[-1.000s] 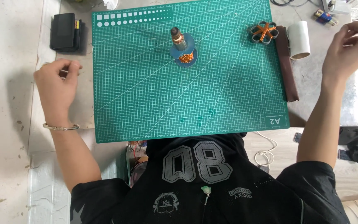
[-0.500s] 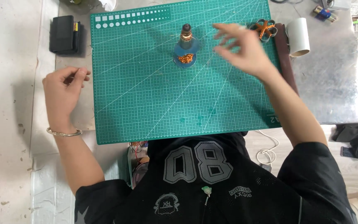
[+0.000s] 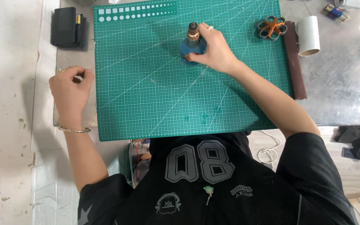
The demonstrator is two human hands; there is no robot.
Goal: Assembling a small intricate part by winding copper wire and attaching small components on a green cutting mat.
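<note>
The right hand [image 3: 213, 50] grips a small blue motor part with copper windings [image 3: 190, 43] near the far edge of the green gridded cutting mat [image 3: 159, 96]. Its brown shaft stands upright. The left hand [image 3: 71, 88], loosely curled and empty, rests off the mat's left edge.

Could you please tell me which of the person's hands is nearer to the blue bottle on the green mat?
Right. The right hand touches the blue bottle from its right side, fingers around it; the left hand rests off the mat's left edge, well apart.
</note>
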